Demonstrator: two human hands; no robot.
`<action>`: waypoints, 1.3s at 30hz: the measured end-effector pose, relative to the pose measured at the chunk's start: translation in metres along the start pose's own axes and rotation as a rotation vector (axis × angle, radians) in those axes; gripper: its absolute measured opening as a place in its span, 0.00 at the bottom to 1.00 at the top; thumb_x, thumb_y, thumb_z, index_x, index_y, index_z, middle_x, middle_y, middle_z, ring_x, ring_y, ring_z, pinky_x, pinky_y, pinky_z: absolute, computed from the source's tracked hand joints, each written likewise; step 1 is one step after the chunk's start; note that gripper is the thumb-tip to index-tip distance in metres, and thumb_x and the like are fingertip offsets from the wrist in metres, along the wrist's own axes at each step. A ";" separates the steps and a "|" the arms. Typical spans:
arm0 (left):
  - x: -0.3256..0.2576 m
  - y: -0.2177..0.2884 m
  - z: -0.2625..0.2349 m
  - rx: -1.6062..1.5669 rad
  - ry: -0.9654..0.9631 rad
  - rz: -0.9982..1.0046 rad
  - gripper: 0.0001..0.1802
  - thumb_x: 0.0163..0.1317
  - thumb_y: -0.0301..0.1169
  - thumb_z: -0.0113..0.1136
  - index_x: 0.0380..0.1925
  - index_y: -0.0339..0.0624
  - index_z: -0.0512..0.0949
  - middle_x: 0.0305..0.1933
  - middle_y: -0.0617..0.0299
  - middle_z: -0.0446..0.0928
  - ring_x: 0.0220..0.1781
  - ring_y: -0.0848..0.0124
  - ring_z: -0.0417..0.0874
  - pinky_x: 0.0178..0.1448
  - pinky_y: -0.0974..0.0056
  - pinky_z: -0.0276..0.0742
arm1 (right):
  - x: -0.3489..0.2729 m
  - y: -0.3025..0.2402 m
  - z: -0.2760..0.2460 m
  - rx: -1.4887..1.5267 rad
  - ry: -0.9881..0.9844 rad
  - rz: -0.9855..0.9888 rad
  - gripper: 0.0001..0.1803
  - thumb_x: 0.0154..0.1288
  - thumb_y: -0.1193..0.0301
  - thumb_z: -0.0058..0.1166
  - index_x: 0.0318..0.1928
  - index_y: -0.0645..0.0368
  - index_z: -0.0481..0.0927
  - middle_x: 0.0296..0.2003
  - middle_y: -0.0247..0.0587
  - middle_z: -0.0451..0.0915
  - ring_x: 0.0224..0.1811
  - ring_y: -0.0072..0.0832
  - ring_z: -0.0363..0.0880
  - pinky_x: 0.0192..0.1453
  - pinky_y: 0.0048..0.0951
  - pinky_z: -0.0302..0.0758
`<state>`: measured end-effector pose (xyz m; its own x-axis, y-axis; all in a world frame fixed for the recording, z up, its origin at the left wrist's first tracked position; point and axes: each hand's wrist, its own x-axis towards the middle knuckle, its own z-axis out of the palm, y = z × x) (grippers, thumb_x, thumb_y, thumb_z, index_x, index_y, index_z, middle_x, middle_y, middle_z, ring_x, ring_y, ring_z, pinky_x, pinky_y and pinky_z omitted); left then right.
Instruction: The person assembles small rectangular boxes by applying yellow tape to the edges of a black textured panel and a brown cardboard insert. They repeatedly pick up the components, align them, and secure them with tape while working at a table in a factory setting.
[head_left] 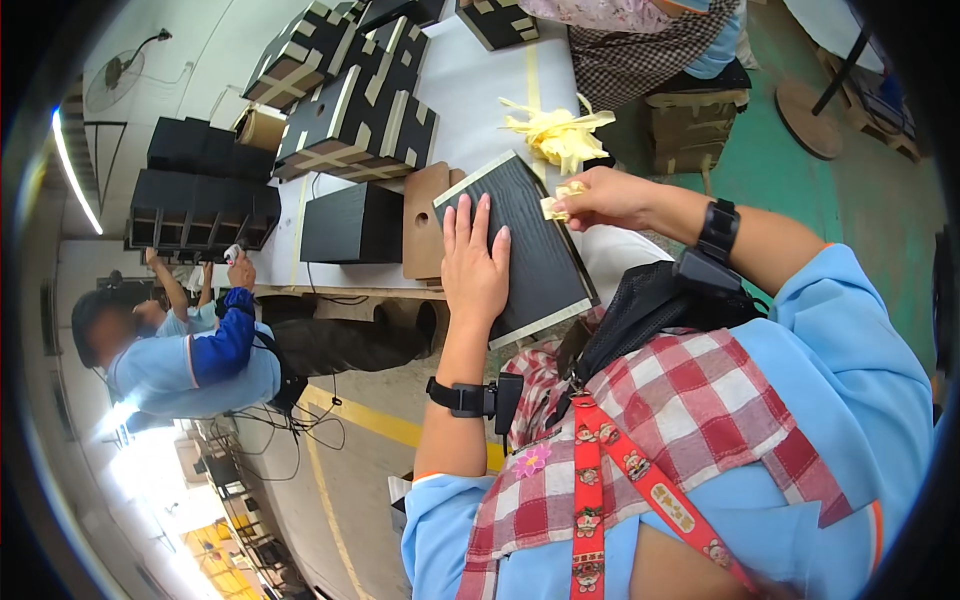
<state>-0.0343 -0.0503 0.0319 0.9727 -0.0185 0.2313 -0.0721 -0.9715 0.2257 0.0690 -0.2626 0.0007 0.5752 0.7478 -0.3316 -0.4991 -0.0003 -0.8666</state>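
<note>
A flat black wood-grain panel [545,262], perhaps one face of a box, lies tilted at the table's near edge with pale tape strips along two sides. My left hand [474,262] rests flat on it, fingers stretched out. Beside its far right edge, my right hand [600,197] pinches a small crumpled piece of pale yellow tape [562,202]. Just beyond that hand, a tangled heap of yellow tape [562,135] lies on the white table. My left fingers hide part of the panel's surface.
A black box [352,225] and brown boards [425,222] stand left of the panel. Several taped black boxes [350,125] are stacked farther back. At left, a co-worker [205,350] handles black open-fronted units [205,205]. Another person [640,60] sits across the table.
</note>
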 end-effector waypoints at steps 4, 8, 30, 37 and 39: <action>-0.003 0.002 0.001 -0.029 0.004 -0.010 0.26 0.65 0.45 0.45 0.63 0.53 0.64 0.69 0.58 0.57 0.72 0.56 0.53 0.64 0.51 0.62 | -0.007 0.022 -0.055 -0.670 0.247 -0.181 0.09 0.61 0.70 0.55 0.30 0.64 0.78 0.26 0.36 0.78 0.21 0.20 0.76 0.27 0.21 0.75; 0.001 -0.001 0.004 0.112 0.105 0.040 0.25 0.64 0.42 0.48 0.60 0.48 0.66 0.66 0.54 0.61 0.69 0.56 0.56 0.62 0.48 0.61 | -0.060 0.005 -0.056 -0.392 0.250 -0.082 0.08 0.61 0.69 0.55 0.31 0.63 0.78 0.24 0.32 0.76 0.25 0.17 0.76 0.30 0.19 0.75; -0.065 0.049 -0.068 -1.297 0.001 -0.408 0.07 0.59 0.25 0.60 0.35 0.34 0.74 0.31 0.60 0.78 0.30 0.75 0.79 0.37 0.73 0.75 | -0.071 -0.035 0.086 -0.218 -0.170 -0.067 0.25 0.70 0.55 0.43 0.55 0.64 0.70 0.39 0.39 0.78 0.32 0.22 0.80 0.33 0.22 0.75; -0.065 0.049 -0.072 -1.410 -0.014 -0.442 0.08 0.59 0.27 0.61 0.35 0.35 0.73 0.30 0.60 0.78 0.29 0.75 0.79 0.36 0.72 0.76 | -0.064 -0.042 0.094 -0.196 0.110 -0.218 0.32 0.72 0.57 0.40 0.68 0.61 0.52 0.44 0.39 0.76 0.39 0.23 0.78 0.37 0.22 0.77; -0.067 0.047 -0.071 -1.438 -0.020 -0.463 0.09 0.59 0.27 0.61 0.36 0.35 0.73 0.30 0.60 0.78 0.29 0.75 0.79 0.36 0.72 0.76 | -0.063 -0.036 0.094 -0.325 0.012 -0.324 0.31 0.67 0.65 0.50 0.66 0.63 0.56 0.44 0.39 0.75 0.40 0.19 0.77 0.39 0.21 0.76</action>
<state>-0.1180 -0.0781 0.0939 0.9712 0.2014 -0.1275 0.0960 0.1592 0.9826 -0.0098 -0.2470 0.0879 0.6766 0.7359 -0.0266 -0.0637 0.0225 -0.9977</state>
